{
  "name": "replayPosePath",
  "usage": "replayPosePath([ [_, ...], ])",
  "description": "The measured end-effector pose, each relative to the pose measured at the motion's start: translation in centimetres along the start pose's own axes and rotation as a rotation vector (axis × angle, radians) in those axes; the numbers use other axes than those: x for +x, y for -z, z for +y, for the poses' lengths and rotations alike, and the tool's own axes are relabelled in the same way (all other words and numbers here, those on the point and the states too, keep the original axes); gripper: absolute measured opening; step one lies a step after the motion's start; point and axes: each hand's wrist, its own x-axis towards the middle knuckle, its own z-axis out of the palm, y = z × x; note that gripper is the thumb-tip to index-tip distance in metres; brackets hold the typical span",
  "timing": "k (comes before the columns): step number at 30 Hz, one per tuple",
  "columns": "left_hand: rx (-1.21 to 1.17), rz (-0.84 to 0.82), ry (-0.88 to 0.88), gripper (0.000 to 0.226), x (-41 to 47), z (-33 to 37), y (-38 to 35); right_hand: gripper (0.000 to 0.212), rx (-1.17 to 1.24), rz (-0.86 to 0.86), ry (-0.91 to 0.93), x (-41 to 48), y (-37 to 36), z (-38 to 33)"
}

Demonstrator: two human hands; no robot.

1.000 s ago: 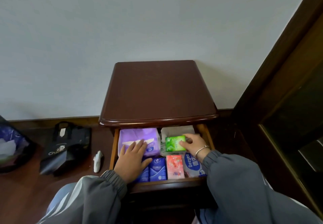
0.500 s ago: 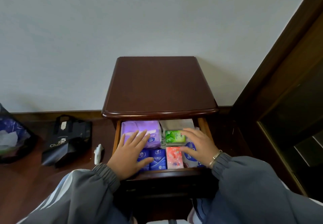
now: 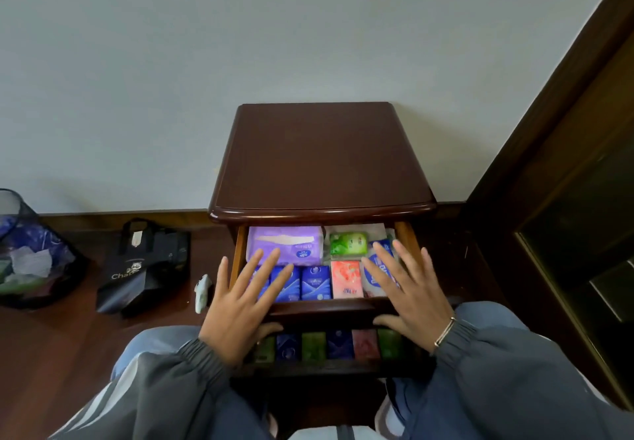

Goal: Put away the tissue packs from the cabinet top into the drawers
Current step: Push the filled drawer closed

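Tissue packs (image 3: 315,283) lie flat, tightly rowed in open upper drawer (image 3: 322,306).

Floor clutter beside a pale wall

A black tote bag (image 3: 144,268) with white lettering slumps on the dark wood floor (image 3: 51,354), near the skirting. Left of it, at the frame edge, stands a dark mesh bin (image 3: 24,251) holding crumpled paper. A small white object (image 3: 202,289), too small to identify, lies right of the bag. A dark wooden door frame (image 3: 562,96) rises at the right.
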Motion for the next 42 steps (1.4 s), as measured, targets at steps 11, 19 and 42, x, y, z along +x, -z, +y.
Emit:
replayPosePath([
  [11,0.070,-0.074,0.297,0.103,11.8,-4.4,-1.6,0.116,0.005,-0.018,-0.351,11.8,-1.7,3.2],
  [19,0.031,0.045,0.257,0.085,12.3,-5.3,-3.8,0.096,0.015,0.081,-0.331,12.5,-4.2,4.3],
  [42,-0.010,-0.466,-0.193,0.115,-2.3,3.8,-6.0,0.110,0.197,-0.443,0.198,-1.6,-8.6,-3.8],
])
